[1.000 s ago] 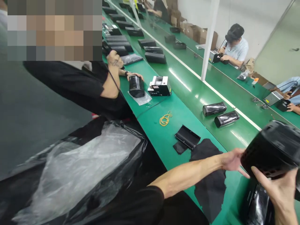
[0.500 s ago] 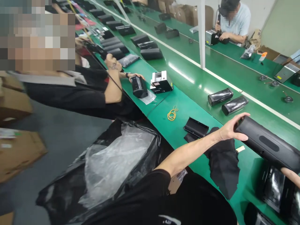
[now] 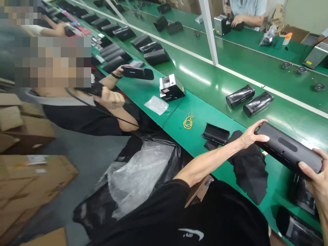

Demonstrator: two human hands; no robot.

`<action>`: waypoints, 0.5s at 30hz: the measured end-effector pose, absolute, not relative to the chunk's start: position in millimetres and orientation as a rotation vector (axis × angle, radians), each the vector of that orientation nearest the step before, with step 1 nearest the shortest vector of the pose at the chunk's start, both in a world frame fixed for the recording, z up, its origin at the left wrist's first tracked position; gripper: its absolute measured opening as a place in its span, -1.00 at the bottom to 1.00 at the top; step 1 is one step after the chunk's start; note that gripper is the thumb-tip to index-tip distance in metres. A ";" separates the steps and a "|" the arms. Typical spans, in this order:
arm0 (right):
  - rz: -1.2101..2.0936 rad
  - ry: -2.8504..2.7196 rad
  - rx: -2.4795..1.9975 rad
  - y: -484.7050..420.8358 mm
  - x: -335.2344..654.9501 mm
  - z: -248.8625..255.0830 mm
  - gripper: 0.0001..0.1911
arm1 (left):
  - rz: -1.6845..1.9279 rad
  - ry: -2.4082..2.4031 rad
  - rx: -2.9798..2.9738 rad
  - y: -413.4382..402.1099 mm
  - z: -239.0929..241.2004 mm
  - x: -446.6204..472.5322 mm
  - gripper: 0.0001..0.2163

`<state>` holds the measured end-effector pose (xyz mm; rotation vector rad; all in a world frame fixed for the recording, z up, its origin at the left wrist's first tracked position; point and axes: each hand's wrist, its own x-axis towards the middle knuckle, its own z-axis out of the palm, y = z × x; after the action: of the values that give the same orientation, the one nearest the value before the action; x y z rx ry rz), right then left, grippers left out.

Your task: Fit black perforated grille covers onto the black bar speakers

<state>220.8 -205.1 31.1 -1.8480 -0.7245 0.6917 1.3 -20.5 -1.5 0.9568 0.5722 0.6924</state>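
A black speaker housing, long with rounded ends and an oval recess on its face, is held above the green table at the right. My left hand grips its left end, thumb in front and fingers behind. Around its right end closes my right hand, partly cut off by the frame edge. Below lies a black cloth, and beside that a curved black shell. Two more black housings with shiny film, such as the one at the bottom right, rest under my right hand.
Two film-wrapped housings lie on the green conveyor. Yellow rubber bands and a black-and-silver box are on the table. A co-worker at the left holds a black housing. A plastic-lined black bag and cartons stand on the floor.
The housing in my hands has shifted slightly left, and my right hand has come further into view on its right end. The co-worker at the left has lifted a housing off the table.
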 end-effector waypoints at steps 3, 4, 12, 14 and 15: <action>0.737 -0.628 -1.835 -203.6 216.6 17.3 0.09 | 0.618 0.665 0.915 -26.2 -21.2 1.5 -0.14; 0.796 -0.574 -1.843 -203.4 217.6 14.7 0.08 | 0.572 0.694 0.920 -26.1 -25.4 0.4 -0.13; 1.287 -0.156 -1.751 -213.9 221.9 -5.3 0.08 | 0.251 0.940 1.022 -16.7 -29.6 -7.9 -0.28; 1.291 -0.199 -1.756 -218.9 216.8 -11.4 0.11 | 0.215 1.004 1.000 -18.5 -24.6 -8.3 -0.38; 1.295 -0.209 -1.756 -220.9 214.3 -14.3 0.12 | 0.191 1.031 0.997 -19.3 -22.1 -8.6 -0.41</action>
<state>214.3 -220.9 -14.3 -1.7557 -0.2091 1.2950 -8.6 -19.3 -22.1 0.9970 1.0311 0.1909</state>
